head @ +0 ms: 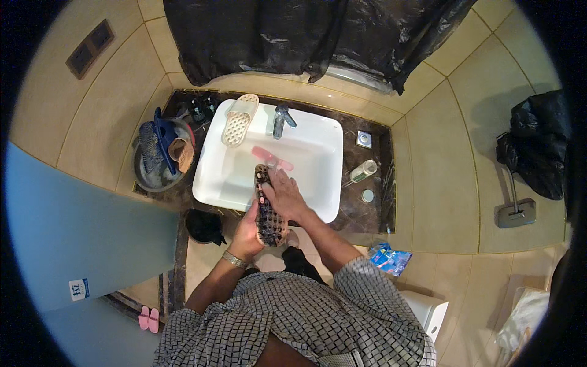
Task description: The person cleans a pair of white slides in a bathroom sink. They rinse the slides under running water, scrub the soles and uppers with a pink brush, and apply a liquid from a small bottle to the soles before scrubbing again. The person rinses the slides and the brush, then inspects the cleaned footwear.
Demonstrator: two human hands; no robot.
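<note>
A slipper (271, 225) with a studded, hole-dotted dark and tan face is held upright over the front edge of the white washbasin (215, 183). My left hand (247, 234) grips its lower left side. Against the upper right part lies my right hand (284, 190), thumb across the face and fingers stretched out, slightly blurred. Behind it, a pink brush-like object (261, 152) lies in the basin, partly covered by my fingers. A cream slipper (239, 124) leans on the basin's back left rim. The chrome faucet (278, 124) stands at the back.
Left of the basin, a metal bowl (160, 186) holds blue and tan footwear. Dark bottles (197, 112) stand behind it. On the right of the dark stone counter (355, 213) are a clear bottle (363, 170) and a round lid (367, 196). A black-lined bin (204, 225) stands below.
</note>
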